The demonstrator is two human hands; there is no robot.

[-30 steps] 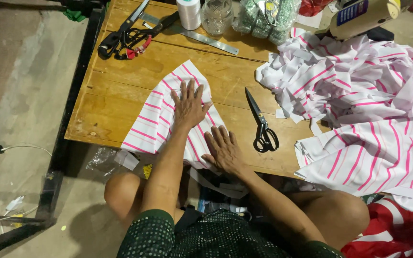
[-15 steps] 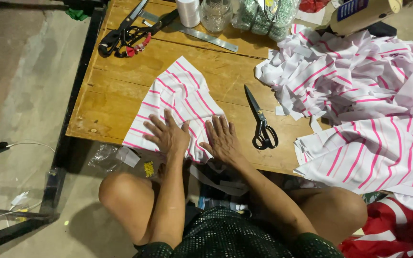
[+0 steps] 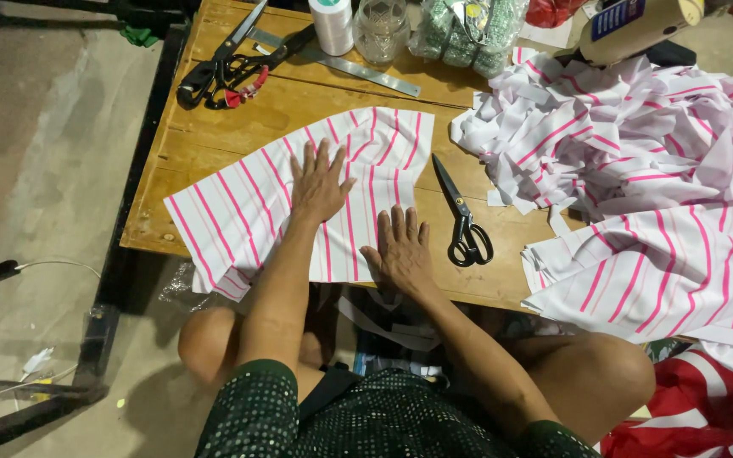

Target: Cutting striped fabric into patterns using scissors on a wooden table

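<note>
Both hands are lying flat, fingers spread, on a white cut piece with pink stripes (image 3: 248,212) spread over the wooden worktop (image 3: 214,119). The left hand (image 3: 317,182) is pressing its middle; the right hand (image 3: 400,254) is resting on its near edge, gripping nothing. Black scissors (image 3: 461,216) are lying just right of the right hand, and a heap of striped fabric (image 3: 638,144) beyond them.

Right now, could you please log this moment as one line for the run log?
left hand: flat on pink-striped white fabric piece | right hand: flat on its near edge | black-handled scissors: idle right | surface: wooden table
</note>
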